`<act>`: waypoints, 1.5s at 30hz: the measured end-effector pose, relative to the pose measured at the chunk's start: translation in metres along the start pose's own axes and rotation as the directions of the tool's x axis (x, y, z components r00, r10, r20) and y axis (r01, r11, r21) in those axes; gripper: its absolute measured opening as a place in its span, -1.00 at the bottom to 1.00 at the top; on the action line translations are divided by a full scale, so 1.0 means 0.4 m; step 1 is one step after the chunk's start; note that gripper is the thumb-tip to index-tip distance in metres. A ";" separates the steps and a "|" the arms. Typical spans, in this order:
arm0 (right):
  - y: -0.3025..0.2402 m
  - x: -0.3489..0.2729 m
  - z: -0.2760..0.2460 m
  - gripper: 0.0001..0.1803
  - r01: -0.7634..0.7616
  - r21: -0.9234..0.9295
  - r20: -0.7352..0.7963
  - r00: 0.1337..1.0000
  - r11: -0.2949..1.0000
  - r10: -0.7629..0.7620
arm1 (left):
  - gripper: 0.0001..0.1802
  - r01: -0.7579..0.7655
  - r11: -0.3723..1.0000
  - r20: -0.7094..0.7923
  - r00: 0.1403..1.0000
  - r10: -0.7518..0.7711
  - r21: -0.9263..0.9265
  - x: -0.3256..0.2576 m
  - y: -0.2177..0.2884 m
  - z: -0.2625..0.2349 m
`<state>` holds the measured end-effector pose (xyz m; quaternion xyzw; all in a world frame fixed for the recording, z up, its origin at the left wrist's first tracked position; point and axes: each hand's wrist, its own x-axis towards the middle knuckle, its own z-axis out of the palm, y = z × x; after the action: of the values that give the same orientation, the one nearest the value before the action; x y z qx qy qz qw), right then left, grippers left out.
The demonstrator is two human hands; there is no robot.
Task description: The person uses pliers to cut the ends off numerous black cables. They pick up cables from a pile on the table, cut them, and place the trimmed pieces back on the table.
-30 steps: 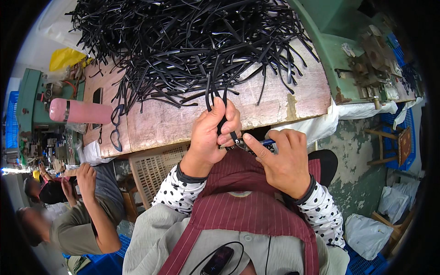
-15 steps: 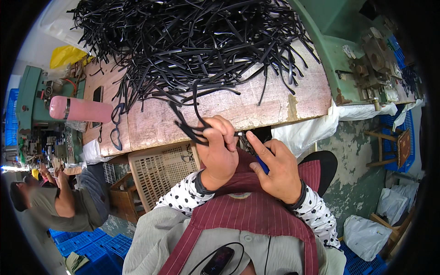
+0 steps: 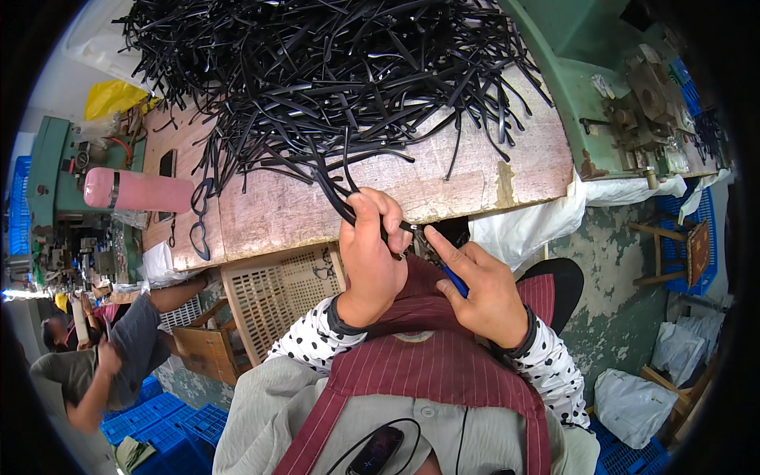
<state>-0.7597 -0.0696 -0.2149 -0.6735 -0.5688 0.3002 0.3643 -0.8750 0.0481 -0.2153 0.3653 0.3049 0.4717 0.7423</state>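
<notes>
My left hand [image 3: 370,265] is closed round a few black eyeglass temples [image 3: 334,195], whose far ends fan out toward the table. One temple's end sticks out to the right between the two hands. My right hand [image 3: 492,299] grips blue-handled pliers [image 3: 452,279], their metal jaws at that end; whether they are closed on it I cannot tell. The right index finger lies along the tool close to its tip. Beyond my hands, a big heap of black eyeglass temples [image 3: 332,87] covers much of the worn wooden table [image 3: 277,214].
A pink bottle [image 3: 142,190] lies at the table's left, beside a black eyeglass front [image 3: 199,226]. Below the edge stands a beige plastic crate [image 3: 265,317]. Green machines flank the table, one at right [image 3: 574,87]. A co-worker [image 3: 131,348] is at far left.
The held temples have swung more upright and my left hand has turned with them. The pliers have stayed about where they were. The co-worker at left has shifted posture.
</notes>
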 end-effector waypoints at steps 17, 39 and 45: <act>0.079 0.160 -0.013 -0.34 -0.149 -0.504 -0.523 0.836 0.851 -0.163 | -0.78 -0.349 0.747 0.118 0.931 0.346 0.566 0.092 -0.053 -0.106; 0.021 0.032 -0.031 -0.25 0.239 -0.321 -0.175 0.936 0.916 -0.306 | -0.59 0.408 0.880 0.458 0.848 -0.267 -0.242 0.109 0.046 -0.054; 0.003 0.029 -0.027 -0.29 0.252 -0.509 -0.131 0.922 0.823 -0.364 | -0.57 0.466 0.854 0.519 0.802 -0.296 -0.233 0.107 0.045 -0.056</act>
<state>-0.7482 -0.0601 -0.2100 -0.6705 -0.6829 0.0086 0.2899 -0.8856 0.0985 -0.2173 0.2598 0.0977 0.2548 0.9263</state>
